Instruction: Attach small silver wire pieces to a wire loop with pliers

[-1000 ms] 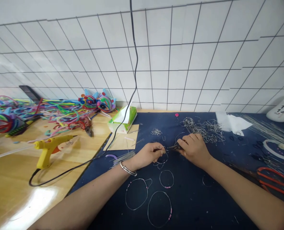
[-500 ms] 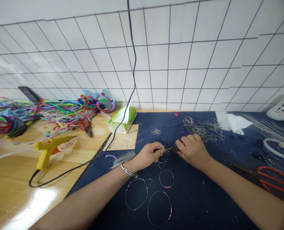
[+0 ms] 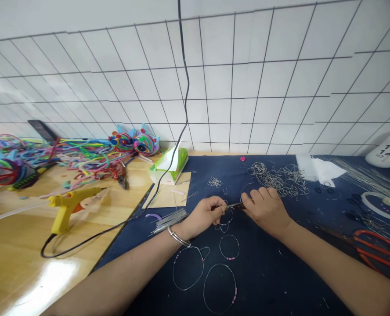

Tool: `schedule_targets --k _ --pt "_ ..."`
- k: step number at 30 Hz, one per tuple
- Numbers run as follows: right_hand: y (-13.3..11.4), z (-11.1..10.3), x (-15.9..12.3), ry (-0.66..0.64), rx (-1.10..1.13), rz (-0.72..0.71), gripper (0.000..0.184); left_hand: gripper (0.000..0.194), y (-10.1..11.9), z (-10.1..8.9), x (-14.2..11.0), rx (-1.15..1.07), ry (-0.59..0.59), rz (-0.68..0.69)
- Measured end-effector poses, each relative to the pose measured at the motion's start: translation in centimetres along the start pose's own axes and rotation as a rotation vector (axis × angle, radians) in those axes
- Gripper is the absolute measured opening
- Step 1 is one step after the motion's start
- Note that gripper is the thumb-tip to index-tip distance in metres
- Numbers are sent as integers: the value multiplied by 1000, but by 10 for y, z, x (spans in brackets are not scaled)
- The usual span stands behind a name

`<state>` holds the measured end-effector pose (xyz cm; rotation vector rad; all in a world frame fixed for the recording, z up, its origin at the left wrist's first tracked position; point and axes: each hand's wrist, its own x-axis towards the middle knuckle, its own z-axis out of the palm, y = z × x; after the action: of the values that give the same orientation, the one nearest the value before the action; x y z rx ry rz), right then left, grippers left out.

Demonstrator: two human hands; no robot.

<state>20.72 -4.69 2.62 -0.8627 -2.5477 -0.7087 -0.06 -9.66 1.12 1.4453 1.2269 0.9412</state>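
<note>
My left hand (image 3: 205,216) is closed, with thumb and fingertips pinching a thin wire piece (image 3: 227,220) whose small curves show just below the fingers. Dark pliers (image 3: 235,205) are gripped in my right hand (image 3: 266,210), and their jaws reach the left fingertips. The exact end of the wire in the jaws is too small to make out. Nearer me on the dark blue cloth lie a small wire ring with pink beads (image 3: 229,247), a large beaded wire ring (image 3: 220,287) and a fish-shaped beaded wire outline (image 3: 188,268).
Tangled wire (image 3: 277,177) lies behind my right hand. Orange-handled scissors (image 3: 377,248) and a white mug (image 3: 386,150) are at right. At left are a yellow glue gun (image 3: 65,206), its black cord, a tissue pack (image 3: 168,166), straight wires (image 3: 170,219) and colourful pipe cleaners (image 3: 83,153).
The whole view has shifted slightly. The pliers' jaws look a little turned at the left fingertips; both hands keep nearly the same place and grip.
</note>
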Motion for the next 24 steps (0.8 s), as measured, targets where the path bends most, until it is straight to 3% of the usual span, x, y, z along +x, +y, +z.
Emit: schedule_targets --k 10,24 --pt "-1 0 0 -13 -4 28 32 15 -1 6 -1 -148 19 13" --pt "2 -1 1 14 -16 -3 30 16 1 6 -3 -164 19 21"
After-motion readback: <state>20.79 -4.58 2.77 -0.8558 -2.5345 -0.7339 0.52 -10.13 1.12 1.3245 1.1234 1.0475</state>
